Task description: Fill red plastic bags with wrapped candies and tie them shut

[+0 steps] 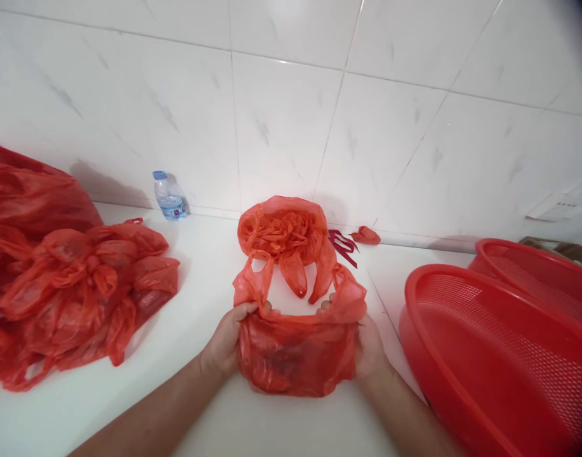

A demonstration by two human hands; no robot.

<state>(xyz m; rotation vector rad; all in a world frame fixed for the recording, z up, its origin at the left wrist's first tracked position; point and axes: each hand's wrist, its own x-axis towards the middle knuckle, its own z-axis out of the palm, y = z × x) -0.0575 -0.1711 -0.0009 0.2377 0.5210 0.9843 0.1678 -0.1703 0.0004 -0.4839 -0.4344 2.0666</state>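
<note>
Between two hands (225, 341) (369, 346) closed on its ends, a red bag (297, 358) stretches sideways, handles (245, 289) toward the wall (281, 120).

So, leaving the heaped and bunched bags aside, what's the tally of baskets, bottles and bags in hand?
Red baskets: 2
Bottle: 1
Red bag held by left hand and right hand: 1
Total: 4

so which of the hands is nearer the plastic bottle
Left. The left hand holds the left end of a red bag, in front and slightly right of the plastic bottle; the right hand holds the bag's opposite end, farther right.
</note>
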